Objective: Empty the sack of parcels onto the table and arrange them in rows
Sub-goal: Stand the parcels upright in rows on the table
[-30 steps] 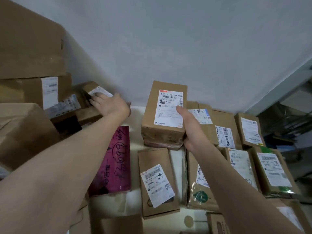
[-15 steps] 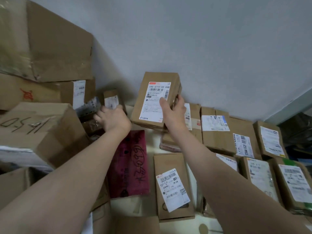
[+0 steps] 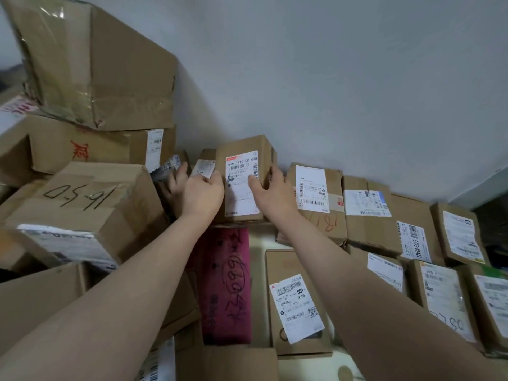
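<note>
Right hand (image 3: 270,192) grips labelled brown parcel (image 3: 243,182) by its right edge, thumb on label; left hand (image 3: 199,192) presses loosely curled against its left side, near wall (image 3: 330,78).

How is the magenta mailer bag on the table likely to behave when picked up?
The magenta mailer bag lies flat with a wrinkled film surface, so it would probably flop and sag rather than hold shape. Its glossy plastic may be slightly slippery. Being flat, it should not roll or tip.
</note>
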Action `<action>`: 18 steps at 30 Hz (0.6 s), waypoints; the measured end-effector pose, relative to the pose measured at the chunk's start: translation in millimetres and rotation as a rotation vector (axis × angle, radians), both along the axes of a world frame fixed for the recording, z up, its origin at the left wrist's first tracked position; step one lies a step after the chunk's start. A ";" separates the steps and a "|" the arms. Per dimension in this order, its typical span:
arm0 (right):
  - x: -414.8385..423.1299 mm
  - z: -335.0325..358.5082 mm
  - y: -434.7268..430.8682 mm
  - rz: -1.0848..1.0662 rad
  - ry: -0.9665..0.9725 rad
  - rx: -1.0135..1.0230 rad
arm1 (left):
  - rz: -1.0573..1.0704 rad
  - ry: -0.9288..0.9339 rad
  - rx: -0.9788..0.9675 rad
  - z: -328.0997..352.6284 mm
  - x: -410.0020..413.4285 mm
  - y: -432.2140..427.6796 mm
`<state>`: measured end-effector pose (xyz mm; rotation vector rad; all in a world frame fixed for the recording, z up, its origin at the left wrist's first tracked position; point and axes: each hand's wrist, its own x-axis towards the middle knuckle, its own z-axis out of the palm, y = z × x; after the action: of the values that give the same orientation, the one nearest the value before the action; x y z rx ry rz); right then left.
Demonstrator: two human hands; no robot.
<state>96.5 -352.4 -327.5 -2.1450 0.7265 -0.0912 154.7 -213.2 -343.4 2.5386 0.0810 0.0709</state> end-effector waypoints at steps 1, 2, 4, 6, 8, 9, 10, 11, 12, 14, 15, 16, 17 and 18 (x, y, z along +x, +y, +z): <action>1.1 -0.4 1.5 0.004 0.072 -0.080 | -0.037 0.009 0.056 0.8 -0.1 0.5; 1.1 -2.4 3.3 0.001 0.125 -0.162 | -0.070 0.029 0.101 2.2 -1.5 0.6; -3.5 -7.5 8.5 -0.029 0.162 -0.289 | -0.134 0.100 0.171 0.5 -3.3 1.5; -10.1 -11.7 15.7 -0.040 0.122 -0.361 | -0.194 0.154 0.282 -2.7 -6.6 0.9; -15.0 -17.1 19.4 0.007 0.110 -0.466 | -0.231 0.152 0.337 -4.2 -9.5 -2.0; -17.4 -20.3 20.2 0.048 0.131 -0.529 | -0.249 0.155 0.359 -4.0 -11.1 -4.5; -19.7 -23.7 20.0 0.090 0.163 -0.583 | -0.268 0.152 0.379 -3.8 -12.7 -7.6; -22.0 -27.1 18.9 0.128 0.202 -0.620 | -0.281 0.139 0.399 -3.9 -14.1 -11.3; -23.6 -30.0 17.6 0.159 0.243 -0.650 | -0.278 0.106 0.400 -4.0 -15.7 -14.8; -25.3 -33.0 16.4 0.211 0.297 -0.690 | -0.209 0.047 0.373 -2.4 -16.1 -17.1; -25.6 -32.9 16.0 0.230 0.307 -0.698 | -0.168 0.042 0.361 -1.2 -14.3 -15.2; -25.9 -32.2 15.3 0.235 0.301 -0.691 | -0.147 0.054 0.364 -0.5 -11.9 -11.9; -26.8 -31.1 14.4 0.227 0.279 -0.675 | -0.145 0.077 0.381 0.1 -9.7 -8.3; -28.1 -30.4 13.6 0.208 0.244 -0.656 | -0.150 0.098 0.399 0.3 -8.0 -5.2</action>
<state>68.4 -338.8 -357.9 -2.8854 0.6633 0.0539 146.7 -218.4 -343.2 2.9369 -0.0949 -0.1070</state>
